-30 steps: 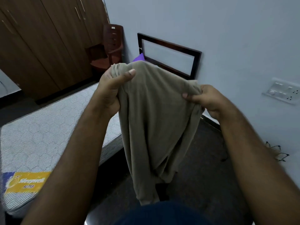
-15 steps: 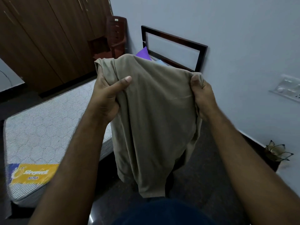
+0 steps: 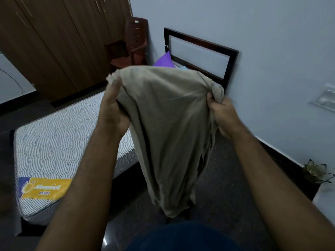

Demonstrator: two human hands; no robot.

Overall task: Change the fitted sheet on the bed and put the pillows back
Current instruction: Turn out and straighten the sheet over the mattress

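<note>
Pulled wider apart since half a second before — the top edge of the sheet (image 3: 168, 124) stretched flatter between the two hands. Moved the left thumb off the front of the cloth too, and tucked it behind the edge.

Stood beside a bare mattress (image 3: 54, 142) lying on the left, white with a wavy quilted top and a yellow and blue label (image 3: 45, 187) near its closest corner. Faced a tall brown wardrobe (image 3: 54, 42) at the back and a pale wall (image 3: 253, 33) on the right. Saw a dark bed frame end (image 3: 199, 51) leaning on that wall, a brown plastic chair (image 3: 134, 46) in the corner, and a purple pillow (image 3: 163, 60) peeking up just behind the cloth.

Held up the tan sheet in the air over the dark floor (image 3: 226, 178), well off the mattress, hanging down in loose folds to a narrow bottom. Gripped the top left corner with the left hand (image 3: 112, 109), fingers curled into the cloth. Bunched the top right corner tight in the right hand (image 3: 223, 115).

Noticed a white switch plate (image 3: 324, 100) on the wall — and a small wiry thing (image 3: 315, 173) on the floor, too blurry to tell.
</note>
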